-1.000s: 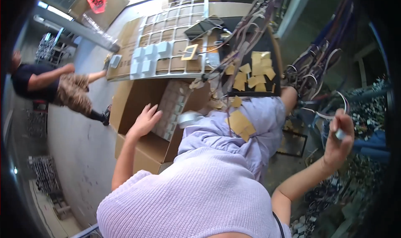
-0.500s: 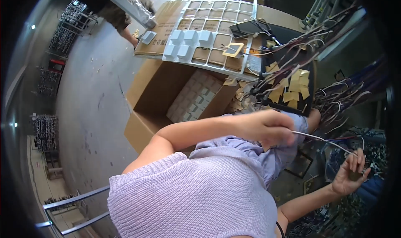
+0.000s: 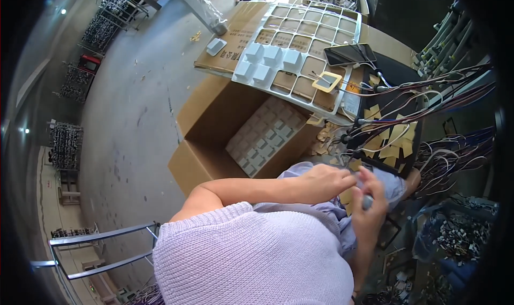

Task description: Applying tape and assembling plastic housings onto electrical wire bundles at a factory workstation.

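My left hand point(image 3: 324, 183) is closed in front of my lap, fingertips pinched together; what they hold, if anything, is hidden. Right beside it is my right hand point(image 3: 369, 206), fingers curled round a small grey rounded object point(image 3: 367, 201). The fingers of both hands nearly meet and are slightly blurred. Just beyond them, a black board point(image 3: 369, 163) bears several torn pieces of tan tape point(image 3: 393, 139). Bundled cables point(image 3: 407, 85) in white, red and dark colours run across that board to the right.
An opened cardboard box point(image 3: 201, 117) holds rows of pale blocks point(image 3: 262, 144). Above it, a white grid tray point(image 3: 305, 35) carries several grey blocks point(image 3: 271, 55), a square yellow-framed piece point(image 3: 327, 81) and a phone point(image 3: 350, 54). A bag of small connectors point(image 3: 460, 233) stands at the right.
My right hand has come in from the lower right to meet my left. The cable stretched between them no longer shows. The view has shifted, and the person at the back is nearly out of it.
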{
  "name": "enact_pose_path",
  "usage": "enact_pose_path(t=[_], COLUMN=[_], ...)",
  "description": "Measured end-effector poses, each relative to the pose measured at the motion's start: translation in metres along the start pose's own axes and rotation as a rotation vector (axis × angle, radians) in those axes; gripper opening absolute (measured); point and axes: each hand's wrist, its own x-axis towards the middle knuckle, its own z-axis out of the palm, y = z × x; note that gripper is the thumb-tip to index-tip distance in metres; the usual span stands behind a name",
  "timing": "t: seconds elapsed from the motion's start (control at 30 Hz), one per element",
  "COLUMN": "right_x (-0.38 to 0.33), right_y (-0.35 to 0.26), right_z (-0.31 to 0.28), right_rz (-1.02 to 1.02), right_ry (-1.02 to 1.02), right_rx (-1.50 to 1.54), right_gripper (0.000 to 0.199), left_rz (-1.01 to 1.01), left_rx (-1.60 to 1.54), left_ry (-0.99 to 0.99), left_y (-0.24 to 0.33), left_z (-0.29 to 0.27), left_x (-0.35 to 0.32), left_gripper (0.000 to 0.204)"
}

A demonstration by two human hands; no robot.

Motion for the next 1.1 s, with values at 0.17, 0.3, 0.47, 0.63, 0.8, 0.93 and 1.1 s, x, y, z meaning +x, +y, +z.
enact_pose_path(t=[0.17,0.3,0.47,0.63,0.8,0.93,1.1], right_x=[0.016,0.031,0.027,0.029,0.034,0.027,0.018], right_y=[0.001,0.009,0.013,0.024,0.026,0.028,0.037], right_z=[0.019,0.025,0.034,0.036,0.036,0.038,0.047], right_rz=[0.048,0.013,0.127,0.202,0.047,0.101,0.126], right_ry=[-0.019,0.134,0.060,0.076,0.037,0.028,-0.022], right_rx=[0.057,0.177,0.217,0.286,0.206,0.209,0.184], right_gripper=[0.007,0.011,0.040,0.002,0.003,0.004,0.004], left_rz=[-0.120,-0.242,-0.732,-0.549,-0.536,-0.410,-0.511], left_rx=[-0.431,0.318,0.830,0.896,0.893,1.020,0.558], left_ry=[0.051,0.765,0.629,0.696,0.682,0.613,0.663], left_y=[-0.025,-0.118,-0.235,-0.243,-0.245,-0.234,-0.247], left_z=[-0.065,-0.105,-0.098,-0.083,-0.077,-0.074,-0.084], left_x=[0.015,0.038,0.046,0.052,0.060,0.066,0.058], left_gripper=[0.017,0.026,0.058,0.049,0.048,0.036,0.064])
